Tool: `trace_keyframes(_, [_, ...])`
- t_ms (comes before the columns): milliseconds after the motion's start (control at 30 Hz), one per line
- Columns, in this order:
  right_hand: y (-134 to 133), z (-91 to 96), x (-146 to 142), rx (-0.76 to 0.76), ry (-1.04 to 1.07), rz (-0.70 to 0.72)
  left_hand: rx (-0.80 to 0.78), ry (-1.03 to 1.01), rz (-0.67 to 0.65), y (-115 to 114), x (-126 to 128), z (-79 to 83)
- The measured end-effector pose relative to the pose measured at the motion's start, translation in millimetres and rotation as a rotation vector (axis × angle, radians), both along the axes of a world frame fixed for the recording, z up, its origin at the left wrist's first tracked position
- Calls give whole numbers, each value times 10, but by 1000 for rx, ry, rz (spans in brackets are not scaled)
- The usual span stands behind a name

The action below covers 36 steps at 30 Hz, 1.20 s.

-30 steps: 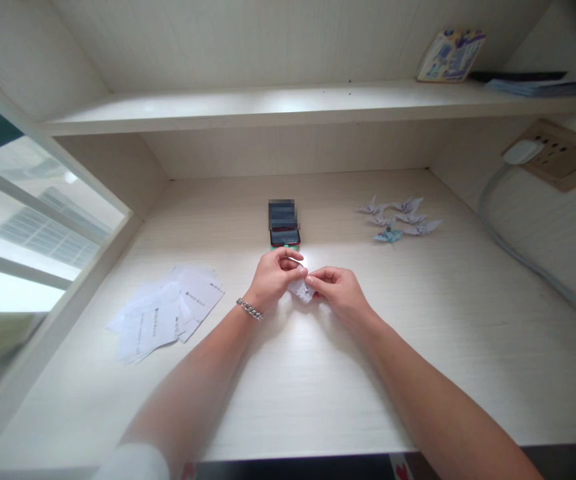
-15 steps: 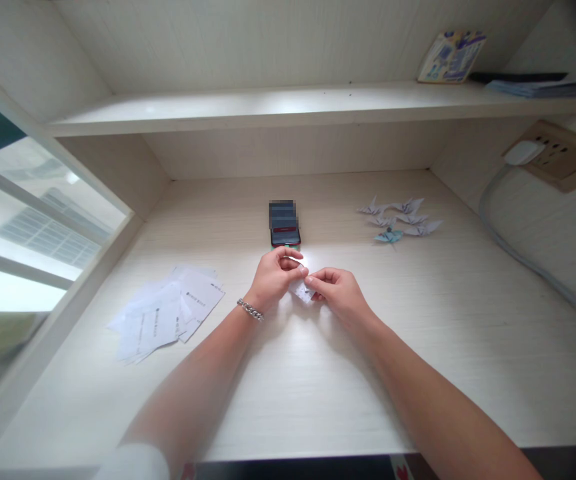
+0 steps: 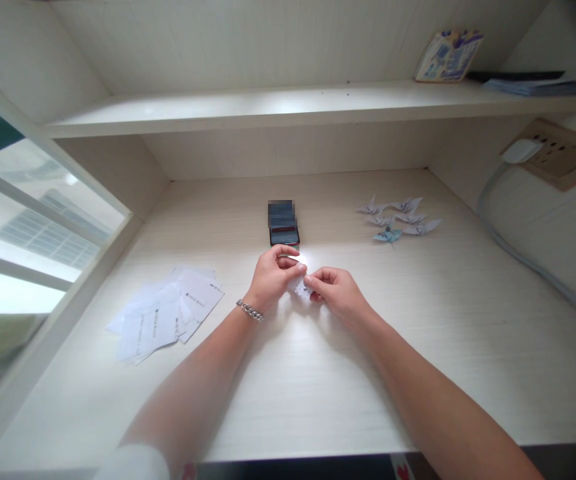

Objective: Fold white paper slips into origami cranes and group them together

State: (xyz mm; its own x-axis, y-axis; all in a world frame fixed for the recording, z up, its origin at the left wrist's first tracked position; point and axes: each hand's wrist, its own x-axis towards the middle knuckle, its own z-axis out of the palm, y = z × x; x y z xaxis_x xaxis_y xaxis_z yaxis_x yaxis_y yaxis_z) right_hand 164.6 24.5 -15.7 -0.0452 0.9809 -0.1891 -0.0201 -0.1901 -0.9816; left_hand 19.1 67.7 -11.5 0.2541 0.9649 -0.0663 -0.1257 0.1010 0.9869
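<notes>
A small folded piece of white printed paper (image 3: 300, 290) is held over the middle of the desk, between my two hands. My left hand (image 3: 279, 272), with a chain bracelet on its wrist, pinches the paper's upper left part between thumb and fingers. Thumb and forefinger of my right hand (image 3: 335, 288) grip its right side. The fingers partly cover the paper, so its exact folded shape is hard to make out. Just beyond my left hand lies a phone (image 3: 284, 235), its upper screen blurred out.
Several folded paper cranes (image 3: 420, 227), one of them blue (image 3: 387, 235), stand at the back right. Loose printed paper sheets (image 3: 155, 320) lie in a pile on the left. A grey cable (image 3: 513, 250) runs from a wall socket (image 3: 563, 157). A shelf (image 3: 268, 110) spans the back.
Both hands keep their grip on the paper, with barely any finger movement. The whole view has shifted very slightly.
</notes>
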Motion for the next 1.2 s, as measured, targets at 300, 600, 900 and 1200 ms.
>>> trace_keyframes(300, [20, -88, 8, 87, -42, -78, 9, 17, -34, -9, 13, 6])
trace_keyframes(600, [23, -59, 39, 96, -35, -37, 22, 12, 1, -15, 14, 13])
trace_keyframes(900, [34, -60, 51, 66, 40, -47, -9, -37, 60, 1, 5, 17])
trace_keyframes(1200, [36, -71, 84, 184, -142, -23, -27, -72, 58, -15, 26, -1])
